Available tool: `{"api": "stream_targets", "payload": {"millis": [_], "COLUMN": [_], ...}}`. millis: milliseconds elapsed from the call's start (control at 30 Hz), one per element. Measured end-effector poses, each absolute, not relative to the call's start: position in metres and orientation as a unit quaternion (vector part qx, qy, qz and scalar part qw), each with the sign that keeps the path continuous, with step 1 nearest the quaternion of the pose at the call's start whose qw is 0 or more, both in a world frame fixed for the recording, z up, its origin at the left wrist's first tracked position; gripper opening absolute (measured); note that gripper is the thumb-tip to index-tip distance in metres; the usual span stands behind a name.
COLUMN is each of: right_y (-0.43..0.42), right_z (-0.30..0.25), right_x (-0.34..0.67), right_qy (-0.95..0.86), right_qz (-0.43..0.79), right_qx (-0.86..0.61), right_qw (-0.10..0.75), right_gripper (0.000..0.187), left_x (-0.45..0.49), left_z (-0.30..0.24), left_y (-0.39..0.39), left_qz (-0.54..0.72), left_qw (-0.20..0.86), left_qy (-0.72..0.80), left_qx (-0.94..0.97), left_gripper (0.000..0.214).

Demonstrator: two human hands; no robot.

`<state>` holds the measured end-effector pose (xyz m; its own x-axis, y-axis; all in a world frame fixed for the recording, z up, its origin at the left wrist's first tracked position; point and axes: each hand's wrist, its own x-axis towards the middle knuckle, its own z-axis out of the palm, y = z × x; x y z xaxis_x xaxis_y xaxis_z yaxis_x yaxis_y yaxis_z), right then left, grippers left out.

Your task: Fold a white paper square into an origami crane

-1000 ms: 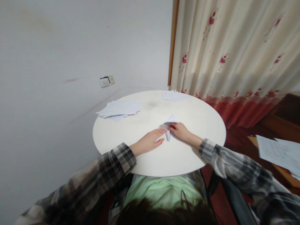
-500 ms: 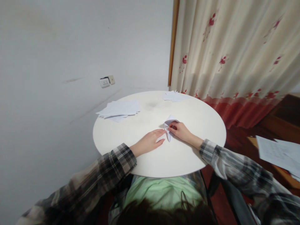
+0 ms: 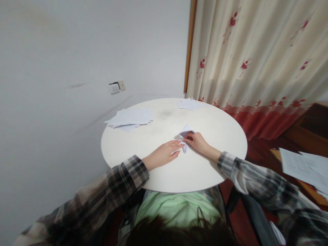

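A small piece of folded white paper (image 3: 186,129) rests on the round white table (image 3: 174,176), in front of me. My right hand (image 3: 196,140) is closed on its right side, thumb and fingers pinching a fold. From the left, my left hand (image 3: 167,152) lies almost flat, its fingers stretched out and the fingertips touching the paper's lower left part. The paper has a pointed top and a narrow point at the bottom. Part of it is hidden behind my fingers.
A stack of white sheets (image 3: 130,117) lies at the table's left back. Several smaller papers (image 3: 190,104) are at the far edge. Printed sheets (image 3: 302,167) lie on a wooden surface at right. Beyond are a wall socket (image 3: 114,89) and a curtain (image 3: 246,51).
My left fingers have shifted slightly right, further over the lower part of the folded paper. My right hand keeps its pinch in nearly the same place.
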<state>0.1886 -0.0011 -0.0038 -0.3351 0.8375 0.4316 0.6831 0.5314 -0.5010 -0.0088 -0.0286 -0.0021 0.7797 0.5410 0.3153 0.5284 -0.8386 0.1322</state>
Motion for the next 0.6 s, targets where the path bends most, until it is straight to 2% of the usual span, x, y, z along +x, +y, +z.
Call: {"api": "stream_targets", "payload": {"millis": [600], "right_y": [-0.0051], "right_z": [-0.0002], "right_x": [0.1857], "right_qy": [-0.804], "right_qz": [0.107], "right_qx": [-0.486], "right_qw": [0.325], "right_gripper": [0.010], "left_x": [-0.0080], "left_z": [-0.0021], "left_y": [-0.0304], "left_qz": [0.196], "left_qw": [0.029], "left_qy": [0.287], "left_qx": [0.937], "left_gripper": [0.035]}}
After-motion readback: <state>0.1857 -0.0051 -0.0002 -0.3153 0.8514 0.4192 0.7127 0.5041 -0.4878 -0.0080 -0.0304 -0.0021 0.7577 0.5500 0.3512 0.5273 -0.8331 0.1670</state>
